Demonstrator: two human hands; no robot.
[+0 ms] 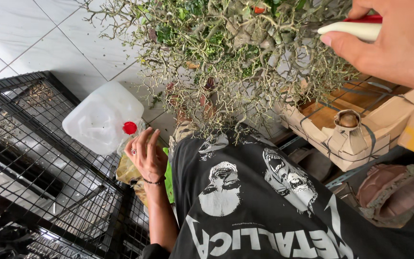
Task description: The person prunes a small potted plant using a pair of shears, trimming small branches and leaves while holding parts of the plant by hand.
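Note:
A twiggy bonsai-like plant (226,48) with thin bare branches and a few green leaves fills the upper middle of the head view. My right hand (394,43) at the top right is closed on a tool with a white and red handle (355,29) whose tip reaches into the branches. My left hand (144,156) hangs low at the left with fingers loosely spread and nothing in it; it wears a ring and a bracelet. It is close to the red cap (130,127) of a white plastic jerrycan (102,117).
A black wire-mesh cage (34,168) stands at the left. Wooden crates bound with straps (355,120) and a clay pot (394,189) sit at the right. White floor tiles (34,38) show at the top left. My black printed shirt (259,201) fills the bottom.

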